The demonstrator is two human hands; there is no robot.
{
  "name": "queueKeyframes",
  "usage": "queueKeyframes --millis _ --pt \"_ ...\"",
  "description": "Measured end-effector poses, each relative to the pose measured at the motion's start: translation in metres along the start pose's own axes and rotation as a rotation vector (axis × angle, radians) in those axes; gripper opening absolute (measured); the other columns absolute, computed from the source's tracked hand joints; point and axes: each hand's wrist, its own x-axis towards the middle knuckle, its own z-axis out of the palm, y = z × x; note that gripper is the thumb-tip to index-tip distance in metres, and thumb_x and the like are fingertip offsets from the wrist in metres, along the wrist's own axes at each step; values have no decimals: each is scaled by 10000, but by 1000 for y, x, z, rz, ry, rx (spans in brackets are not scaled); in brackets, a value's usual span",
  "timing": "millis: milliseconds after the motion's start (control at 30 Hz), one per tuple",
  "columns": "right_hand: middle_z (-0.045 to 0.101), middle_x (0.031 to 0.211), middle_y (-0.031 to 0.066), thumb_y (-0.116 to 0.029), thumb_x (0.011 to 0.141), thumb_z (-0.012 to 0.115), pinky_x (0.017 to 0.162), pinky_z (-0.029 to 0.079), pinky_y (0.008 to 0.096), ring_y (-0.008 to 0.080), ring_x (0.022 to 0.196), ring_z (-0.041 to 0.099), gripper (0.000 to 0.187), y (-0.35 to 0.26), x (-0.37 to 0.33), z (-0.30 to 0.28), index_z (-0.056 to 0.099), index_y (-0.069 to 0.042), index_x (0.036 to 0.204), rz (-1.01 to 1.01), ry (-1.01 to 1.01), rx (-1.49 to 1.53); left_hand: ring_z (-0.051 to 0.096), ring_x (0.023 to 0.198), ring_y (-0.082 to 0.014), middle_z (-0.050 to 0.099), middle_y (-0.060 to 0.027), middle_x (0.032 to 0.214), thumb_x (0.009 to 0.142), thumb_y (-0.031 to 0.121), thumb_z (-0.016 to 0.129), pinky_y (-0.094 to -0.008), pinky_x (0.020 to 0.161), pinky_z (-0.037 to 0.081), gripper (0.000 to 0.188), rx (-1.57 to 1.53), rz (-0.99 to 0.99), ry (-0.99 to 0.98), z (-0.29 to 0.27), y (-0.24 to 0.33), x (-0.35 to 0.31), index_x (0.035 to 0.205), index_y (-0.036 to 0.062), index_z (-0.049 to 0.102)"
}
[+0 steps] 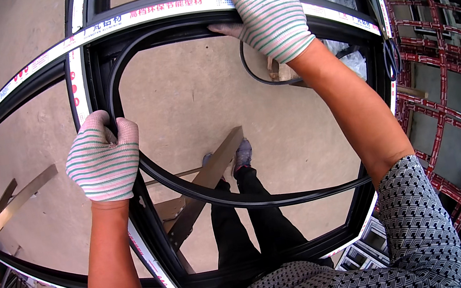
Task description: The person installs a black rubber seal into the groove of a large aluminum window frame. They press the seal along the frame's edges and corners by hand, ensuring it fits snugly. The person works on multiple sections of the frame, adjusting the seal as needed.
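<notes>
Over the concrete floor: large dark frame, partly faced with white film. Inside its central opening: black flexible strip, following upper and left edges, then sagging in a loop toward the right edge. Right hand, gloved: gripping the upper rail, thumb below. Left hand, gloved: closed on the strip at the left edge; fingertips hidden.

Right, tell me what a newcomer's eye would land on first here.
Probably the striped gloves: the left hand is at the frame's upright, left of centre, and the right hand is on the crossbar near the top. Next, the black strip, bowing in a long curve across the frame's opening. Then the red lattice of bars along the right side.
</notes>
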Motion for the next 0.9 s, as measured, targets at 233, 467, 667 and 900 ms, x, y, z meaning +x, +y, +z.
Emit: queueKeyframes --millis 233,467,667,900 --pt "688 885 119 -574 766 834 802 544 434 299 878 714 629 -1 -1 5 636 -66 1081 20 -5 -16 463 522 -120 493 -22 580 853 120 773 -275 545 439 116 -17 -1 7 0 0 -1 926 39 732" --pt "678 879 105 -550 765 835 816 537 429 297 865 703 575 -2 1 1 632 -89 1042 32 -20 13 492 515 -141 523 -45 585 828 121 787 -294 545 461 137 8 15 1 0 0 0 923 38 732" --pt "702 1003 150 -452 777 864 868 549 437 334 956 699 647 6 -1 -12 620 -44 1215 20 -74 48 504 524 -158 538 -53 601 828 121 787 -303 551 470 145 -3 25 3 0 -6 0 920 29 723" --pt "675 965 107 -494 762 847 859 510 452 304 954 681 615 14 -17 -11 614 -66 1138 56 -15 -7 484 523 -147 515 -38 592 832 128 786 -295 549 458 141 5 -4 -19 0 -1 0 923 40 724"
